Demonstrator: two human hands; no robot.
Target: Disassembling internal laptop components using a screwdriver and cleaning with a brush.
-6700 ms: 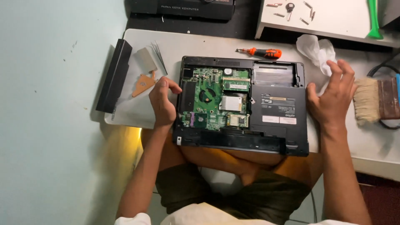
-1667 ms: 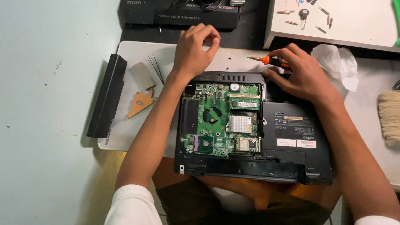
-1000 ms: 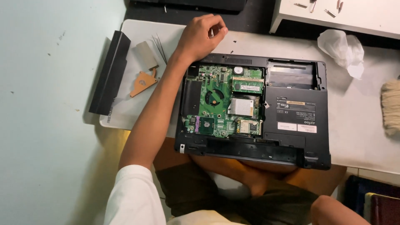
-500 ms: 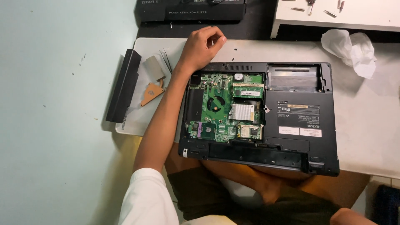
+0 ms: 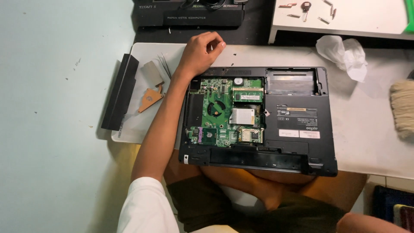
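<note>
A black laptop (image 5: pixel 297 125) lies bottom-up on the low white table (image 5: pixel 371 142), its cover off and the green circuit board (image 5: pixel 224 114) exposed. My left hand (image 5: pixel 199 54) rests on the table just past the laptop's back left corner. Its fingers are curled together, and I see nothing in them. My left forearm crosses the laptop's left edge. My right hand is out of view; only a bit of arm shows at the bottom right.
Left of the laptop lie a long black strip (image 5: pixel 120 98), a grey plate (image 5: pixel 152 73) and a copper heat-sink piece (image 5: pixel 150 99). A crumpled tissue (image 5: pixel 343 51) and a brush (image 5: pixel 403 108) sit to the right. Small screws and a key (image 5: pixel 305 6) lie on a white board behind. A black box (image 5: pixel 189 15) stands beyond the table.
My right hand has left the laptop's back edge and gone out of view, and the orange screwdriver no longer shows. My left hand has stayed curled at the back left corner.
</note>
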